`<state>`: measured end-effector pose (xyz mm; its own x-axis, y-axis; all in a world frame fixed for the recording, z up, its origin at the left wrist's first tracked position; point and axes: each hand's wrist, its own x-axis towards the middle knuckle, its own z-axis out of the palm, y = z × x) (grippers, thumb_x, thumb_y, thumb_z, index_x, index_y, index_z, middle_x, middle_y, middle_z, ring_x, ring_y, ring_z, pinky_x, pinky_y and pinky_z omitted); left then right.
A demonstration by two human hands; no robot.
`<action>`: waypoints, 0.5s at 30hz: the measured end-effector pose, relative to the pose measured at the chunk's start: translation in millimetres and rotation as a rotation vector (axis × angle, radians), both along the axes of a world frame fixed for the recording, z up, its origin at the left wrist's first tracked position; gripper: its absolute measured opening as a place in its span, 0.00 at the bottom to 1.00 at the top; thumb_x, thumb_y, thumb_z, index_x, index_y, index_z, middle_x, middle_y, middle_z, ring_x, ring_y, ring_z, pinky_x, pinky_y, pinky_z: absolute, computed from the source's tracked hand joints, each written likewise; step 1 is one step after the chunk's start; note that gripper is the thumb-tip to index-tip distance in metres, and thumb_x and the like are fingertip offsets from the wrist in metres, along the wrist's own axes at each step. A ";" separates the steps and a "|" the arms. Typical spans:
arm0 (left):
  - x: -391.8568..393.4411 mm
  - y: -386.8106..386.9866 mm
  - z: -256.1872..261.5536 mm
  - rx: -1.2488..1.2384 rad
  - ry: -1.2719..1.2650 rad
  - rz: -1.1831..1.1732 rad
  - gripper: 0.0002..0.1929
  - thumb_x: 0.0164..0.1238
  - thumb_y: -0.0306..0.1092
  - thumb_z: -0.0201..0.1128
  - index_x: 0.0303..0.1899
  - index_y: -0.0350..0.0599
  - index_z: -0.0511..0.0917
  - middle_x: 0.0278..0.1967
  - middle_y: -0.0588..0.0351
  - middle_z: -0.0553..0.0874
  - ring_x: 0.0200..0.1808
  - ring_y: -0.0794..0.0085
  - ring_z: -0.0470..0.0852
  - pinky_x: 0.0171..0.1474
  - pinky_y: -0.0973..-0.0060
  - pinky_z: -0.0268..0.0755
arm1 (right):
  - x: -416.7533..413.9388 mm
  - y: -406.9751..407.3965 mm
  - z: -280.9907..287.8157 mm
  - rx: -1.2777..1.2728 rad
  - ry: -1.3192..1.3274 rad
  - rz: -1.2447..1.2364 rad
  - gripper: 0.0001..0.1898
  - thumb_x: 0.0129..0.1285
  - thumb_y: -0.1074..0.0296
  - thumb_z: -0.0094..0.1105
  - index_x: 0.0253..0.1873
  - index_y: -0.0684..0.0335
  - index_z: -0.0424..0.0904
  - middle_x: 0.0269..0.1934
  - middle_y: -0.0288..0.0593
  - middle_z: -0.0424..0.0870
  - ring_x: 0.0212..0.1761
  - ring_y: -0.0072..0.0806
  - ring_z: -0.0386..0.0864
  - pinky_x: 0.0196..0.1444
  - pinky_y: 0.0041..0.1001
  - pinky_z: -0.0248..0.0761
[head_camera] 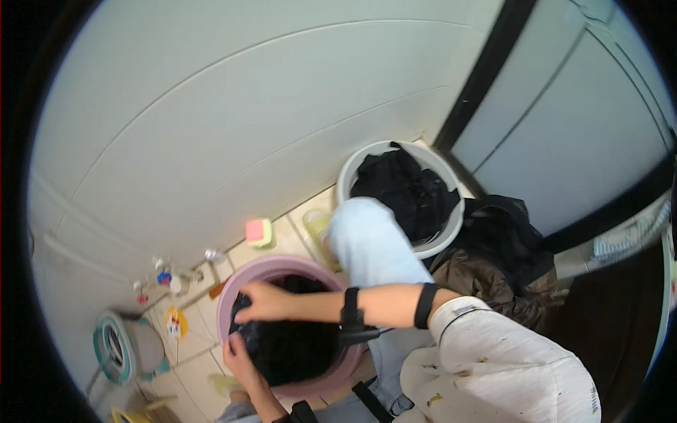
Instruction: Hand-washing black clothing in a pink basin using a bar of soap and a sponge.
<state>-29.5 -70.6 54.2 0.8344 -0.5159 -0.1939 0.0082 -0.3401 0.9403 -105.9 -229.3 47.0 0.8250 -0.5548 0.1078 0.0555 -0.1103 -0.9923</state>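
Note:
A pink plastic basin [238, 269] stands on the tiled floor between my legs, with black wet-looking cloth [296, 349] in it. My right hand [264, 302] reaches over the basin's left part, its fingers bent at a fold of the cloth. Nearer to me, my left hand [240, 357] is at the basin's left rim, fingertips against the same cloth. Both hands appear to hold the cloth between them, slightly blurred. Black garments [404, 190] fill a white round tub [346, 174] beyond my knee.
Black and brown clothes [492, 248] lie beside the tub, near a dark-framed door [486, 79]. A pink and green box [258, 232] stands by the wall. Bottles [177, 283], a yellow item [175, 321] and a teal-rimmed bucket [132, 349] are at left.

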 end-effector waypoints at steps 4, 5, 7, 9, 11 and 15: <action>-5.4 1.8 -6.4 0.043 -0.052 -0.084 0.16 0.66 0.40 0.62 0.36 0.32 0.80 0.29 0.60 0.81 0.34 0.76 0.75 0.41 0.76 0.70 | -17.0 -28.6 -4.7 0.167 0.097 0.103 0.17 0.58 0.58 0.65 0.42 0.67 0.78 0.31 0.33 0.77 0.35 0.16 0.70 0.37 0.24 0.67; -6.1 2.5 -6.5 0.037 -0.139 -0.081 0.16 0.66 0.41 0.61 0.35 0.32 0.79 0.28 0.61 0.80 0.33 0.77 0.73 0.40 0.77 0.69 | -19.8 -28.8 -6.3 0.096 0.098 0.104 0.15 0.60 0.58 0.64 0.40 0.66 0.77 0.29 0.31 0.75 0.33 0.16 0.68 0.35 0.23 0.65; -10.5 4.7 -13.3 -0.088 -0.013 0.006 0.15 0.69 0.40 0.59 0.35 0.35 0.78 0.28 0.63 0.77 0.33 0.79 0.70 0.39 0.79 0.66 | -21.6 -32.2 -10.6 0.008 0.178 0.149 0.13 0.63 0.60 0.59 0.38 0.65 0.76 0.28 0.30 0.73 0.34 0.16 0.68 0.36 0.23 0.65; -22.0 7.8 -19.6 -0.187 0.017 0.144 0.15 0.72 0.41 0.55 0.32 0.37 0.75 0.28 0.66 0.72 0.33 0.82 0.67 0.38 0.82 0.63 | -11.9 -20.9 -16.7 -0.015 0.101 0.095 0.12 0.66 0.62 0.55 0.37 0.68 0.74 0.26 0.35 0.73 0.30 0.19 0.68 0.36 0.25 0.66; -35.8 0.6 -22.8 -0.231 0.085 0.223 0.17 0.73 0.42 0.52 0.32 0.36 0.76 0.27 0.67 0.71 0.31 0.82 0.65 0.36 0.80 0.62 | -4.2 -15.3 -20.5 0.011 -0.015 -0.010 0.12 0.67 0.63 0.53 0.37 0.68 0.74 0.25 0.36 0.72 0.29 0.19 0.67 0.36 0.25 0.65; -44.1 -4.1 -34.2 -0.396 0.328 0.416 0.19 0.73 0.47 0.52 0.33 0.39 0.77 0.30 0.61 0.80 0.31 0.80 0.75 0.37 0.81 0.69 | -0.9 23.9 14.0 -0.064 0.131 -0.143 0.10 0.66 0.65 0.55 0.33 0.66 0.74 0.22 0.37 0.71 0.26 0.20 0.69 0.30 0.23 0.64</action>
